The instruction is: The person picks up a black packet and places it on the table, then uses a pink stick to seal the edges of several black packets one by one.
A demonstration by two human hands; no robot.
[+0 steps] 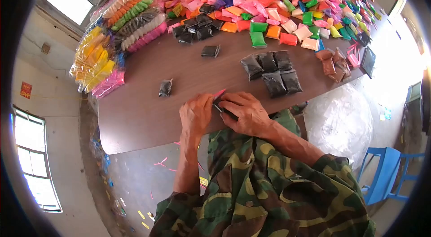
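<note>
Near the table's front edge, my left hand point(196, 110) and my right hand point(247, 112) are closed together around a small black packet point(218, 104). A pink strip point(220, 93) sticks out above the packet between my fingertips. My fingers hide most of the packet. Just beyond my right hand lies a block of several black packets point(274, 73) in two rows. One loose black packet point(165, 87) rests beyond my left hand, and another black packet point(210, 51) lies farther back.
A large heap of coloured packets point(265, 10) covers the back of the brown table point(139, 116). Bagged rows of packets point(130, 21) line its left side. Brown packets point(334, 65) lie at right. A clear plastic bag point(339, 118) and blue stool point(381, 174) stand beside me.
</note>
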